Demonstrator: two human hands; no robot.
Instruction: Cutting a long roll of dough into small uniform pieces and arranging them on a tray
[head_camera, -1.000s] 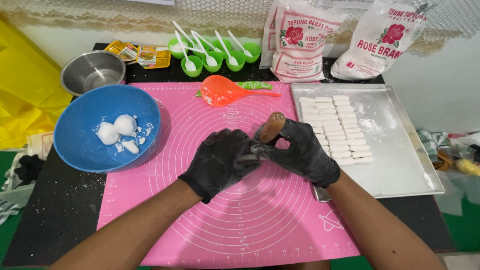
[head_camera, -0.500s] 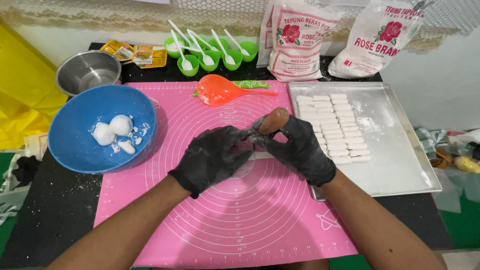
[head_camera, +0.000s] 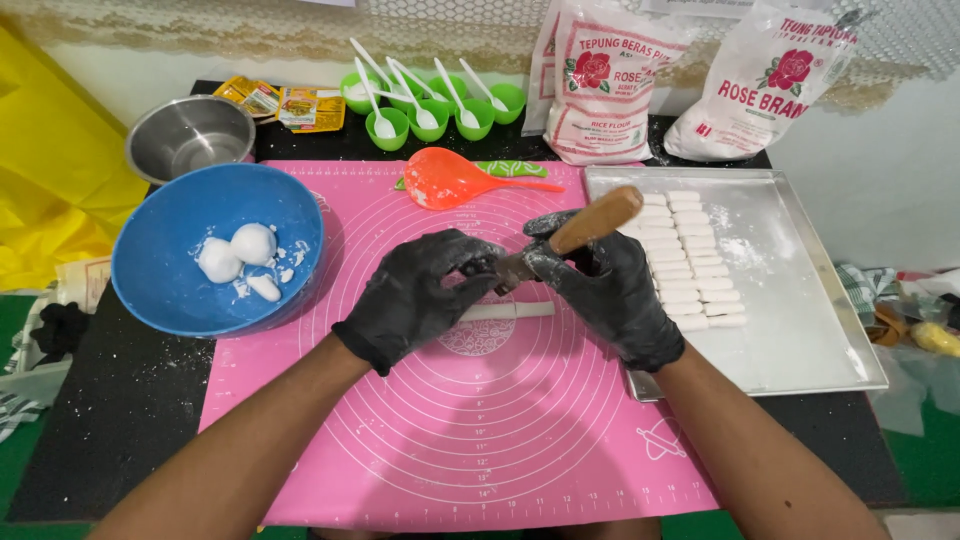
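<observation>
Right hand: the right hand (head_camera: 610, 295) in a black glove has its grip closed around a knife (head_camera: 580, 235) with a wooden handle. The handle sticks up toward 1 o'clock, and the blade end is mostly hidden between the gloves, so the edge can't really be made out.

Left hand: the left hand (head_camera: 420, 295), gloved too, meets the blade end with pinched fingertips. Looks like it's steadying or wiping the blade, though whether anything is pinched there, can't tell.

Dough strip: a thin white dough strip (head_camera: 510, 311) lies flat on the pink mat (head_camera: 450, 440), just below both hands, near the mat's middle. Smooth, pale, even in thickness, roughly a stick.

Tray: at 3 o'clock, a floured metal tray (head_camera: 800, 300) holds neat rows of cut pieces (head_camera: 690, 265), close enough for a short reach.

Bowl: at 9 o'clock, a blue bowl (head_camera: 160, 280) with white dough balls (head_camera: 235, 255) inside.

Back of the worktop: an orange spoon (head_camera: 450, 180), green cups (head_camera: 440, 110), a steel bowl (head_camera: 185, 135) and flour bags (head_camera: 600, 85) at 12 o'clock.
</observation>
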